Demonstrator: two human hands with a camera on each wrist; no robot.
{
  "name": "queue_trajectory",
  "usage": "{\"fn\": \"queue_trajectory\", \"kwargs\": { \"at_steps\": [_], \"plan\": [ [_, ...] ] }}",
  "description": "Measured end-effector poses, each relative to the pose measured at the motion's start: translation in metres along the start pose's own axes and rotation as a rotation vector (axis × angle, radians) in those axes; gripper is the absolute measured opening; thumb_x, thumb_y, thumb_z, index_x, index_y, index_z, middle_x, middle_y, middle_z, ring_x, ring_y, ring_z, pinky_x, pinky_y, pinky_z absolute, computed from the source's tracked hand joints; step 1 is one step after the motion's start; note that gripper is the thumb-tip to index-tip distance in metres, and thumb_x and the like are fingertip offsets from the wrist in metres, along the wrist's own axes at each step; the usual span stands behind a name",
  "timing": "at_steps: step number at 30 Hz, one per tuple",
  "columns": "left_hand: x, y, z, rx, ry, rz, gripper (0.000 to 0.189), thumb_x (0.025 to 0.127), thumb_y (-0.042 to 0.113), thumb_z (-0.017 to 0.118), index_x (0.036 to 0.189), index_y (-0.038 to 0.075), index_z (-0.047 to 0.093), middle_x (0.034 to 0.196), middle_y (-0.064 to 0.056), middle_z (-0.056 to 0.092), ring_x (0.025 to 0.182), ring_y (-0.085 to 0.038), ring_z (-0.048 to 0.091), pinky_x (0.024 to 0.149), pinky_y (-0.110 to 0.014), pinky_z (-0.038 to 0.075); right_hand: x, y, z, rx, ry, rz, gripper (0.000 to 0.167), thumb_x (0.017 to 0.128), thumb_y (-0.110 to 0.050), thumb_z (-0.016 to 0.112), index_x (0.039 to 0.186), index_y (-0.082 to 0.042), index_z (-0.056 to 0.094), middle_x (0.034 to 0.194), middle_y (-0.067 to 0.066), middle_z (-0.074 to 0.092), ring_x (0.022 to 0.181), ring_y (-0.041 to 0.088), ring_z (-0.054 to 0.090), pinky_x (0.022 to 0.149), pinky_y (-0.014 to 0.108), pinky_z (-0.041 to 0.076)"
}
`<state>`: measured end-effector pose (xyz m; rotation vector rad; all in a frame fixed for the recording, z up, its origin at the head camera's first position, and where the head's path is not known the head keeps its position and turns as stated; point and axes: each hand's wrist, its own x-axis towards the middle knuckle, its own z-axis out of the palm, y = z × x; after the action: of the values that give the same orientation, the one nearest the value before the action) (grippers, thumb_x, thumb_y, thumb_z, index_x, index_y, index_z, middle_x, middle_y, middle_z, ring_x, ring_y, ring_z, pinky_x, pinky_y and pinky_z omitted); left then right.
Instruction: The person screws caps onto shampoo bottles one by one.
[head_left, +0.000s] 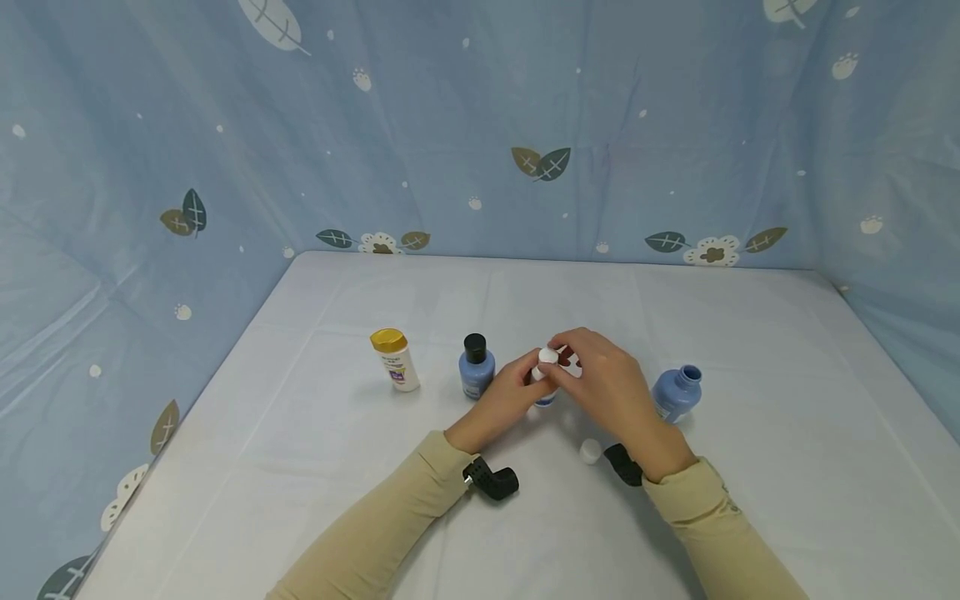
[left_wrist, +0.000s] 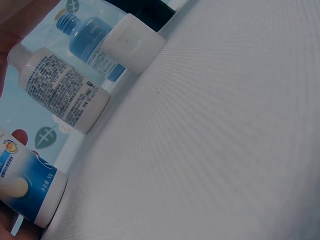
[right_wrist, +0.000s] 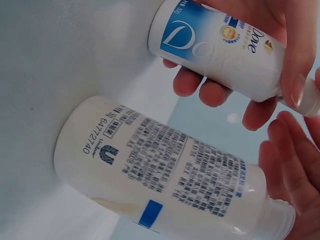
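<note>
A small white Dove bottle (right_wrist: 215, 47) with a blue patch stands upright on the table, my left hand (head_left: 512, 390) wrapped around it. At its top, my right hand (head_left: 603, 379) pinches a white cap (head_left: 548, 356) between thumb and fingers. Close by the right hand is a second white bottle (right_wrist: 160, 165), uncapped, its text label showing; the right hand hides it in the head view. To the right stands an uncapped blue bottle (head_left: 677, 393). A loose white cap (head_left: 590, 451) lies on the table below the right hand.
Left of the hands stand a blue bottle with a black cap (head_left: 477, 367) and a white bottle with a gold cap (head_left: 395, 360). A white cloth covers the table (head_left: 300, 500). Patterned blue curtain (head_left: 465, 125) hangs along the back and sides.
</note>
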<state>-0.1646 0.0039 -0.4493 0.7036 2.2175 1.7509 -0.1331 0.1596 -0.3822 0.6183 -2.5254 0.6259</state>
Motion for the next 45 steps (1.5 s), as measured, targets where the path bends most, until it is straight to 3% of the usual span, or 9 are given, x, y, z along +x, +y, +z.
{"fn": "queue_trajectory", "kwargs": {
  "at_steps": [4, 8, 15, 21, 25, 29, 35, 45],
  "plan": [
    [0.000, -0.001, 0.000, -0.003, 0.001, -0.001, 0.010, 0.089, 0.034, 0.051, 0.090, 0.024, 0.050, 0.078, 0.001, 0.047, 0.068, -0.014, 0.046, 0.060, -0.027, 0.038, 0.001, 0.000, 0.000, 0.024, -0.021, 0.011, 0.033, 0.077, -0.032, 0.070, 0.102, -0.012, 0.060, 0.084, 0.000, 0.059, 0.074, 0.015, 0.054, 0.062, 0.028, 0.046],
    [0.000, -0.001, -0.001, -0.010, -0.006, 0.004, 0.011, 0.089, 0.034, 0.051, 0.099, 0.028, 0.053, 0.086, 0.004, 0.052, 0.072, -0.013, 0.048, 0.062, -0.028, 0.041, 0.001, 0.001, 0.000, 0.036, -0.024, 0.001, 0.034, 0.077, -0.030, 0.070, 0.104, -0.011, 0.060, 0.085, 0.000, 0.059, 0.076, 0.014, 0.054, 0.064, 0.029, 0.046],
    [0.001, 0.000, -0.001, 0.010, -0.006, 0.002, 0.012, 0.089, 0.036, 0.051, 0.093, 0.025, 0.051, 0.083, 0.003, 0.050, 0.070, -0.014, 0.049, 0.061, -0.027, 0.042, 0.000, 0.003, 0.001, 0.020, -0.006, 0.001, 0.030, 0.076, -0.031, 0.070, 0.097, -0.012, 0.063, 0.081, -0.002, 0.059, 0.074, 0.014, 0.053, 0.061, 0.028, 0.045],
    [0.000, -0.001, -0.001, 0.005, -0.002, -0.002, 0.012, 0.088, 0.038, 0.051, 0.096, 0.029, 0.052, 0.085, 0.004, 0.052, 0.073, -0.012, 0.049, 0.063, -0.027, 0.042, 0.000, 0.003, 0.002, -0.005, 0.012, 0.009, 0.030, 0.075, -0.033, 0.071, 0.094, -0.012, 0.062, 0.078, -0.002, 0.058, 0.071, 0.013, 0.052, 0.060, 0.028, 0.045],
    [0.000, -0.001, -0.001, -0.009, -0.011, 0.008, 0.019, 0.089, 0.032, 0.051, 0.106, 0.023, 0.054, 0.092, 0.005, 0.053, 0.077, -0.014, 0.049, 0.064, -0.027, 0.042, 0.000, 0.003, 0.002, -0.004, -0.007, 0.002, 0.030, 0.076, -0.032, 0.070, 0.096, -0.012, 0.062, 0.080, -0.001, 0.058, 0.072, 0.013, 0.052, 0.059, 0.028, 0.044],
    [-0.003, 0.007, -0.002, -0.020, -0.020, -0.004, 0.024, 0.090, 0.025, 0.050, 0.113, 0.016, 0.053, 0.099, 0.007, 0.053, 0.081, -0.014, 0.050, 0.067, -0.026, 0.042, 0.000, 0.001, 0.001, 0.003, -0.022, -0.005, 0.032, 0.077, -0.032, 0.070, 0.099, -0.011, 0.061, 0.083, 0.000, 0.058, 0.072, 0.013, 0.050, 0.059, 0.028, 0.044],
    [-0.009, 0.030, -0.004, -0.008, -0.025, -0.016, 0.018, 0.089, 0.019, 0.049, 0.106, 0.013, 0.053, 0.090, 0.005, 0.053, 0.074, -0.011, 0.049, 0.065, -0.025, 0.042, 0.000, 0.003, 0.002, 0.033, -0.024, -0.037, 0.031, 0.078, -0.029, 0.069, 0.102, -0.012, 0.061, 0.083, 0.000, 0.057, 0.073, 0.012, 0.049, 0.059, 0.027, 0.043],
    [-0.011, 0.034, -0.006, 0.019, -0.018, -0.021, 0.024, 0.089, 0.018, 0.050, 0.113, 0.014, 0.054, 0.082, 0.004, 0.053, 0.068, -0.012, 0.048, 0.062, -0.025, 0.041, 0.000, 0.006, 0.001, 0.022, -0.022, -0.084, 0.027, 0.078, -0.028, 0.069, 0.101, -0.014, 0.064, 0.088, -0.004, 0.055, 0.074, 0.009, 0.048, 0.058, 0.026, 0.044]
  ]
}}
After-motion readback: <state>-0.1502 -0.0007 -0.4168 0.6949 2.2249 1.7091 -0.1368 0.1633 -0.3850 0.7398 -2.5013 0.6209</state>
